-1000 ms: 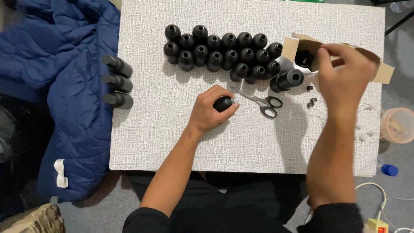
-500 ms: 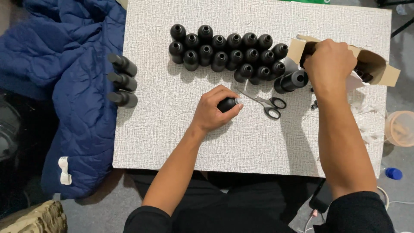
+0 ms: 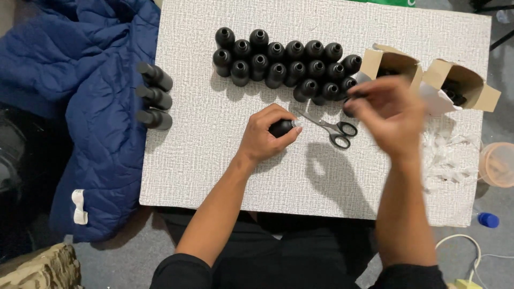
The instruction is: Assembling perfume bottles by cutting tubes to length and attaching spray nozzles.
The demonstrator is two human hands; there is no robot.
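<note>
Head view: left hand (image 3: 266, 136) grips a small black plastic bottle (image 3: 282, 127) on the white table (image 3: 214, 160).
Blurred right hand (image 3: 386, 113) pinches something small and dark; keep the bottle steady, neck toward the steel scissors (image 3: 327, 127).

A small black plastic bottle (image 3: 282, 127) lies on its side on the white textured tabletop, its neck end pointing right toward the scissors, mostly wrapped by the fingers around it. A small dark piece (image 3: 357, 95), blurred and hard to make out, sits pinched at fingertips just above the table, beside the standing bottles.
</note>
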